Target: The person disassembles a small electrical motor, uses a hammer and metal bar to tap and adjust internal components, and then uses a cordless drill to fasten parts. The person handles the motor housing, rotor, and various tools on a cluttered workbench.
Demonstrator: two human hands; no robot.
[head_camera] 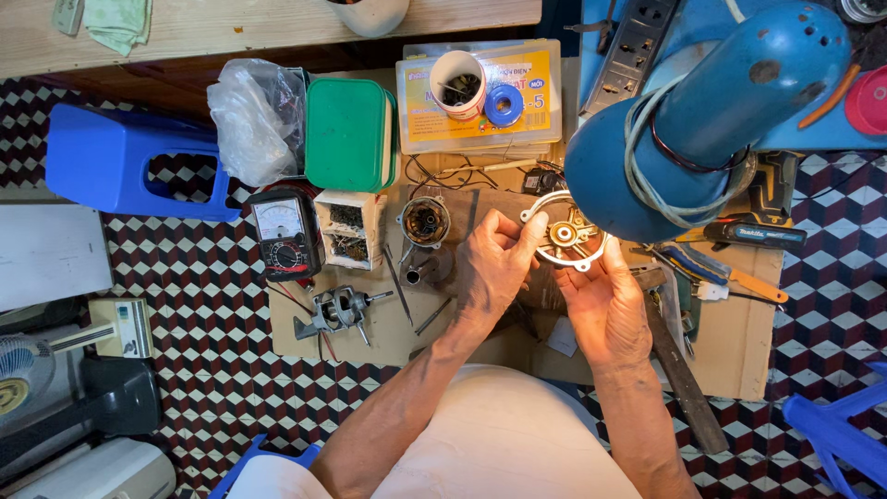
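Observation:
Both hands hold a round white motor housing (565, 233) with copper parts inside, under the light of a blue desk lamp (711, 111). My left hand (494, 268) grips its left rim with the fingertips. My right hand (605, 305) cradles it from below and from the right. The housing is lifted a little above a cardboard sheet (739, 342) on the floor. A small round motor part (425, 222) and a dark metal cup (427, 266) lie just left of my left hand.
An analog multimeter (282, 236), a box of screws (346, 229), a rotor with shaft (340, 310), a green lidded box (349, 134), a plastic bag (254, 115), pliers and cutters (730, 273), a blue stool (120, 162) and a power strip (633, 46) surround the work spot on the chequered floor.

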